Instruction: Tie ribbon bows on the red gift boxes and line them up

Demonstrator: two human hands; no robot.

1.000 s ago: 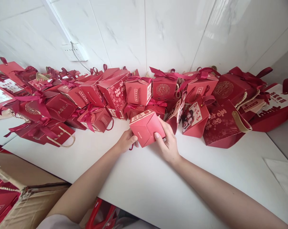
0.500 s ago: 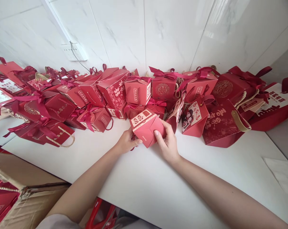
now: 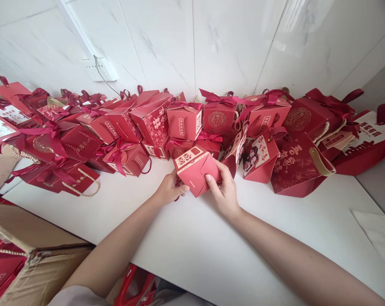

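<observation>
A small red gift box (image 3: 197, 172) with a pale printed panel on top is tilted above the white table (image 3: 186, 238). Both my hands hold it. My left hand (image 3: 168, 189) grips its lower left corner, thumb pressed on the front face. My right hand (image 3: 224, 189) wraps the right side, thumb on the front and fingers behind. The box sits just in front of the row of red gift boxes and bags (image 3: 147, 123) along the wall.
Red ribbon-tied boxes and rope-handled bags (image 3: 294, 165) line the whole back of the table against the tiled wall. An open cardboard carton (image 3: 26, 255) holding more red boxes stands at lower left. A white sheet (image 3: 378, 231) lies at the right edge. A wall socket (image 3: 99, 70) with a cable is above.
The box has been turned in my hands so its printed top panel faces up more. Both hands have shifted slightly toward the row. A pale shape has come in at the left edge.
</observation>
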